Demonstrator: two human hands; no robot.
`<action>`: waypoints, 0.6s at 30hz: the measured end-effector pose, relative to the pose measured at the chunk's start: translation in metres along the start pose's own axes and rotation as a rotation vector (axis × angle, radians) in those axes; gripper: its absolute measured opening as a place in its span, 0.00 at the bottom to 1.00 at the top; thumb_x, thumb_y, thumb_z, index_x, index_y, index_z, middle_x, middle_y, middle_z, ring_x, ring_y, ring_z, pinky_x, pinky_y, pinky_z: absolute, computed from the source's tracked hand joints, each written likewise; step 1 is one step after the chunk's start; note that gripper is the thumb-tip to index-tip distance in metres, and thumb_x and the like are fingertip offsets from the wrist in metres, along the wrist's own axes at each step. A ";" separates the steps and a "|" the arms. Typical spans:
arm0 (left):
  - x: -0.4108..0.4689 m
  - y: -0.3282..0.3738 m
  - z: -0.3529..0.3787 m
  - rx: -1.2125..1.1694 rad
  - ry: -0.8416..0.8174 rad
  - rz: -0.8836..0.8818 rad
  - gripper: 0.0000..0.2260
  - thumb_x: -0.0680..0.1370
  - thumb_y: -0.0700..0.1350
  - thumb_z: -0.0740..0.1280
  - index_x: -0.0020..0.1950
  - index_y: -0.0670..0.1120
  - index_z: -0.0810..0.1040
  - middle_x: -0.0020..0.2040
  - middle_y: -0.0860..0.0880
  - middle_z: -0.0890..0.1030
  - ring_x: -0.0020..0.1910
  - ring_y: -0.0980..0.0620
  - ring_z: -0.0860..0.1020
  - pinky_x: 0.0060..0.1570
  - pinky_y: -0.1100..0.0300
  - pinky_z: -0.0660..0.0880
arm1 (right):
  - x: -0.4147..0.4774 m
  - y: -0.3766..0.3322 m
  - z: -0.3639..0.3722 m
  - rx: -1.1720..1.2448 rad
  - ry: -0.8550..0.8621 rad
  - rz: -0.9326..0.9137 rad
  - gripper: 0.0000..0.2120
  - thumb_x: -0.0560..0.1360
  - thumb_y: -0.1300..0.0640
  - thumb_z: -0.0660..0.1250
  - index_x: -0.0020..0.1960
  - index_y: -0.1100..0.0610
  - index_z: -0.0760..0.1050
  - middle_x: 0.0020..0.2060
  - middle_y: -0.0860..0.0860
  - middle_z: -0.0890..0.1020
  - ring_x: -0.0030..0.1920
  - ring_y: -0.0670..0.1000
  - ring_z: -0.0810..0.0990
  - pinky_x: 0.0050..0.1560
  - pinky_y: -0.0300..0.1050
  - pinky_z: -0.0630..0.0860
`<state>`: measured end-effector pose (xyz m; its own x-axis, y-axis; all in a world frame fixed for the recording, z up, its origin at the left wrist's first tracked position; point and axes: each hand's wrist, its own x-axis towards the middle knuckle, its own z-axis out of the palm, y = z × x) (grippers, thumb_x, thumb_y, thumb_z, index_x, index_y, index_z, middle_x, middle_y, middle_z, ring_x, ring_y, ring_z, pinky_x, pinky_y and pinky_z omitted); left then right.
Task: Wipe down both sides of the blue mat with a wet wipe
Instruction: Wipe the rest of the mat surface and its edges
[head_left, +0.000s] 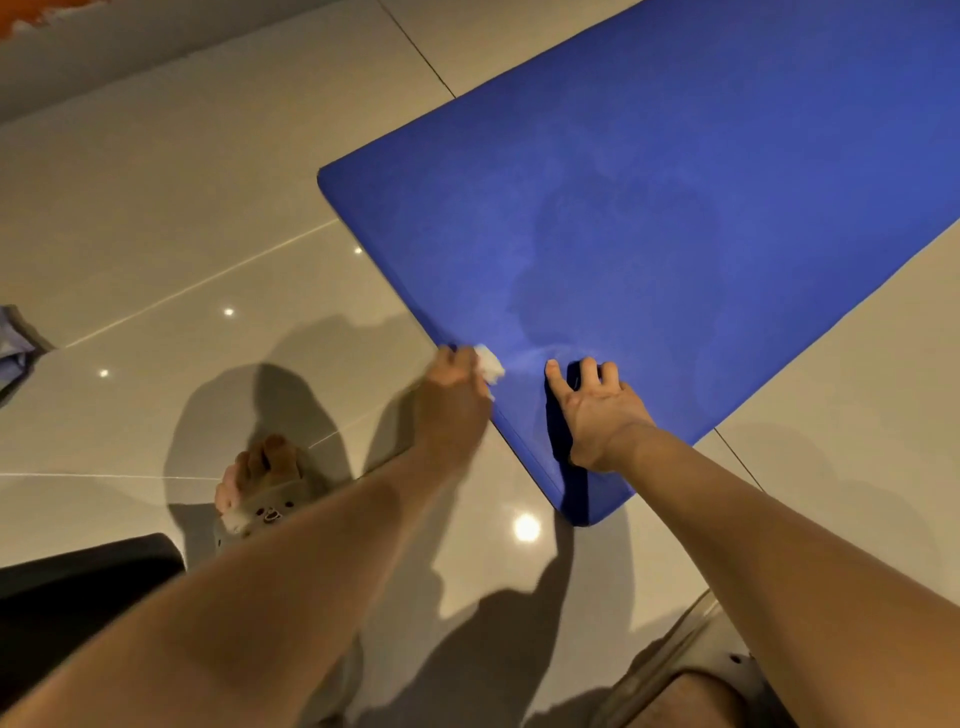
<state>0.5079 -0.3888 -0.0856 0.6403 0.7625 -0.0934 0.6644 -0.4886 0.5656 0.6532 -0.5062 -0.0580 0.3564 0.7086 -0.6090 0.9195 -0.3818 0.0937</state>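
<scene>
1. While the left hand (452, 384) pinches the wet wipe (491, 366) in curled fingers, it sits right on the long edge of the blue mat (675, 182), just left of the right hand (597, 410).
2. Right hand: fingers spread and arched, tips and heel of the palm planted on the mat's surface. It grasps nothing that shows. It reads as a brace against sliding.
3. Mat position: flat on the tiled floor (208, 208), running away ahead and to the right of both hands. Its near corner lies just behind the right wrist.
4. Step in hand, by my reading: wiping the upper face along the edge at the near end.
5. To do it well:
   - Keep the brace close beside the wipe so the soft material does not ruck. A small pucker shows just ahead of the right thumb, so lighter pressure there would help.
   - Stroke along the edge in overlapping passes, then carry the wipe over the lip.
   - The wipe is bunched small. Opening it out would cover more and give a fresh face.
6. Mat's look: deep blue, matte, rounded corners, with a thick, soft-looking edge. Darker, irregular patches (623, 234) spread ahead of both hands, probably damp from wiping. Paler blue lies further off to the right.
7. The underside is hidden, so I cannot tell its state.
8. A slippered foot (260, 483) stands behind the left hand, off the mat.
</scene>
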 end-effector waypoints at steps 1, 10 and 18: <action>0.013 -0.010 -0.007 0.015 0.028 0.013 0.05 0.77 0.35 0.64 0.47 0.43 0.76 0.48 0.42 0.76 0.42 0.41 0.77 0.43 0.50 0.76 | 0.000 0.000 0.000 0.003 0.000 -0.004 0.52 0.73 0.50 0.72 0.81 0.54 0.37 0.71 0.62 0.57 0.69 0.65 0.61 0.65 0.52 0.71; -0.026 -0.002 0.023 -0.198 -0.001 -0.085 0.09 0.82 0.42 0.60 0.50 0.50 0.80 0.50 0.53 0.82 0.40 0.57 0.81 0.45 0.60 0.79 | 0.001 0.009 -0.001 0.037 0.019 -0.028 0.57 0.69 0.44 0.76 0.82 0.49 0.40 0.71 0.59 0.56 0.70 0.63 0.59 0.65 0.52 0.73; -0.056 0.021 0.034 -0.085 -0.062 -0.052 0.08 0.83 0.43 0.62 0.56 0.44 0.79 0.52 0.45 0.80 0.49 0.46 0.78 0.45 0.60 0.68 | 0.003 0.010 -0.001 0.031 0.026 -0.029 0.58 0.68 0.43 0.77 0.82 0.49 0.40 0.71 0.58 0.56 0.70 0.62 0.59 0.64 0.52 0.74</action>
<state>0.4997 -0.4562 -0.0963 0.6303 0.7568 -0.1732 0.6638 -0.4096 0.6258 0.6637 -0.5076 -0.0584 0.3342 0.7345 -0.5906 0.9239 -0.3791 0.0514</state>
